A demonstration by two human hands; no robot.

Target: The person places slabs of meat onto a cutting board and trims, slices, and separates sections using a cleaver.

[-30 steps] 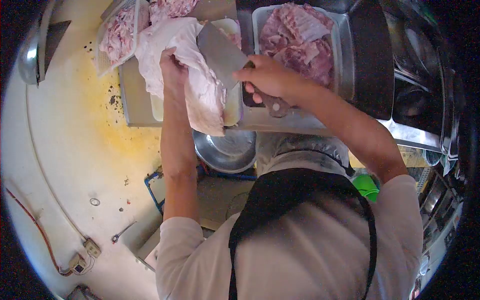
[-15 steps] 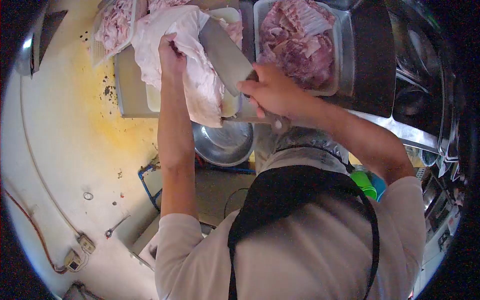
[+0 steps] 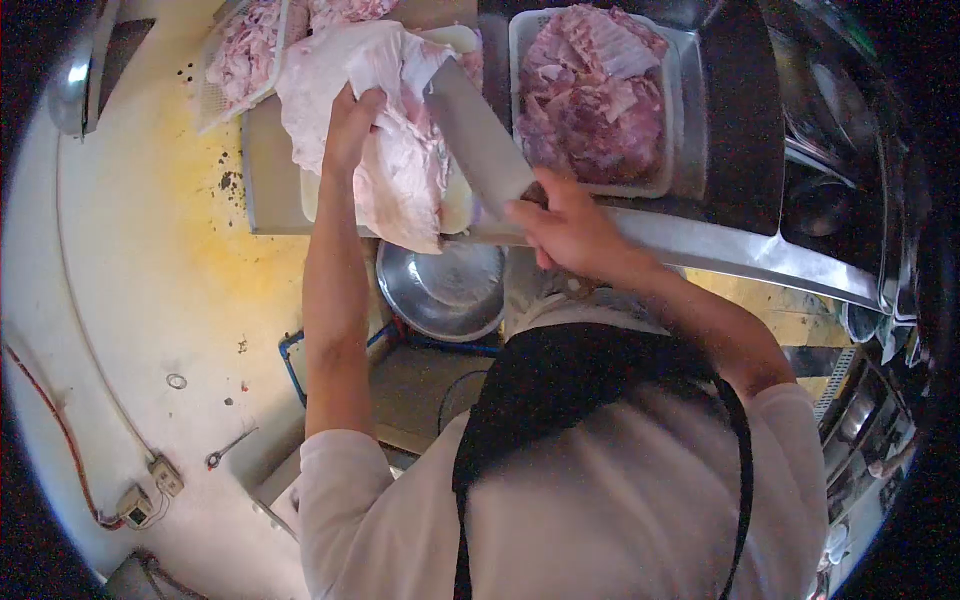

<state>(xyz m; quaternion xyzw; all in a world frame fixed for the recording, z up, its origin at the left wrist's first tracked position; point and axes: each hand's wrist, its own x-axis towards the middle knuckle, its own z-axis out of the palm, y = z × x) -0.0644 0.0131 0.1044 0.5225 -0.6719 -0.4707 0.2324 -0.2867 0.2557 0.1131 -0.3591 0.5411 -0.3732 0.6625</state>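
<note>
A large pale slab of meat (image 3: 330,75) lies over a light board (image 3: 458,205) on the metal counter. My left hand (image 3: 352,125) is closed on a fold of the slab near its middle. In my right hand (image 3: 570,225) is the handle of a broad cleaver (image 3: 480,135), with the fingers wrapped round it. The blade points up and to the left, and its far end is beside the slab's right edge. Whether the blade touches the meat cannot be made out.
A white tray of meat pieces (image 3: 673,120) stands right of the cleaver. A white basket of trimmings (image 3: 272,50) is at the upper left. Below the counter edge sits a round metal bowl (image 3: 440,290). A wall (image 3: 150,290) runs along the left.
The cleaver and my right hand have moved right and a little down. My left hand has shifted slightly on the slab, and a flap of meat at the top now folds over differently.
</note>
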